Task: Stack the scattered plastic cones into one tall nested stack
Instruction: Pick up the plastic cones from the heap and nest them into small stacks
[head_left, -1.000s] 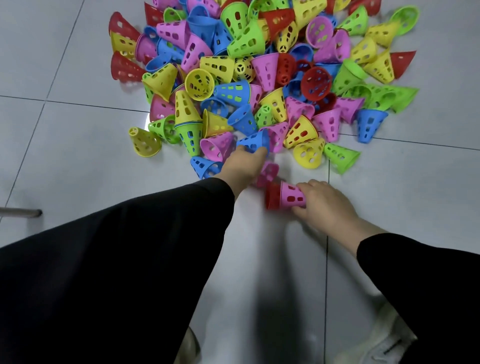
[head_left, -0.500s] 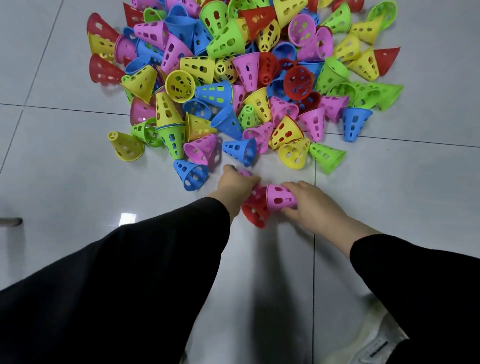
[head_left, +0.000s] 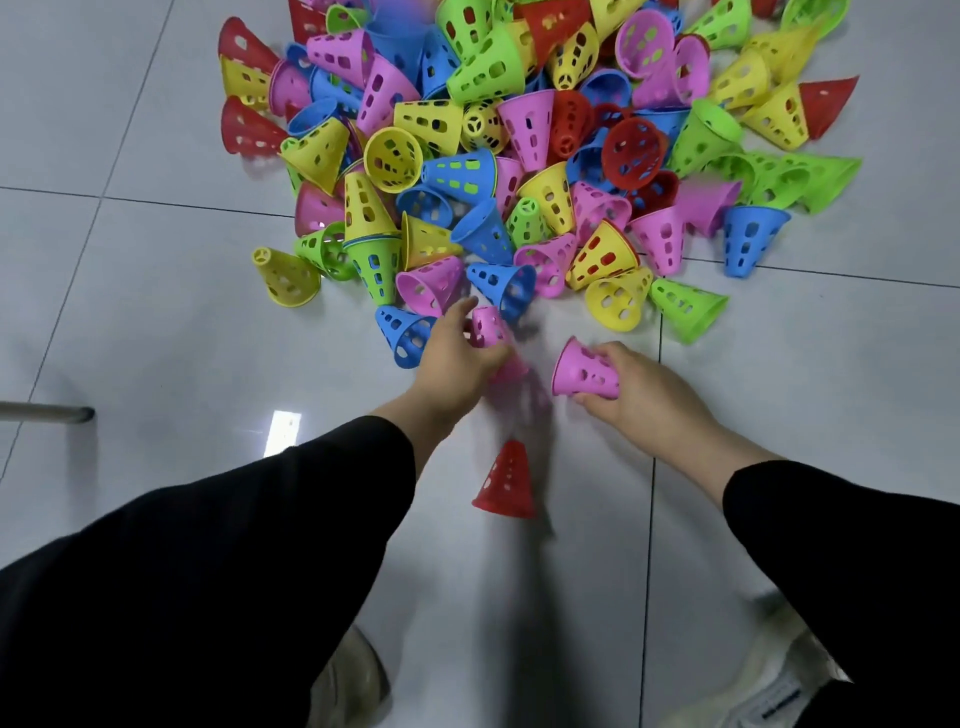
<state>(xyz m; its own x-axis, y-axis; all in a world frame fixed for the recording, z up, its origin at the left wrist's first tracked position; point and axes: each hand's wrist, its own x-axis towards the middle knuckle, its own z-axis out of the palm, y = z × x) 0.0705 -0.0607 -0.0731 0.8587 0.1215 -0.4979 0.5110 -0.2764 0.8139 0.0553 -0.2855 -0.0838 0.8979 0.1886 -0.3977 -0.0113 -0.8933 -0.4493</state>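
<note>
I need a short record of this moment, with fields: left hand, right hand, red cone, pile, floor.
left hand: left hand grips a pink cone at the near edge of the pile
right hand: right hand holds a second pink cone, wide end to the left
red cone: red cone stands upright, alone, nearer the person than both hands
pile: pile of loose mixed-colour cones, some nested
floor: floor of pale tiles

Two hands (left hand (head_left: 457, 358), right hand (head_left: 644, 389)), each gripping one pink cone (head_left: 488, 327) (head_left: 584, 370); one red cone (head_left: 506, 480) standing alone; one multicoloured pile of cones (head_left: 519, 145), too numerous and overlapped to count.
</note>
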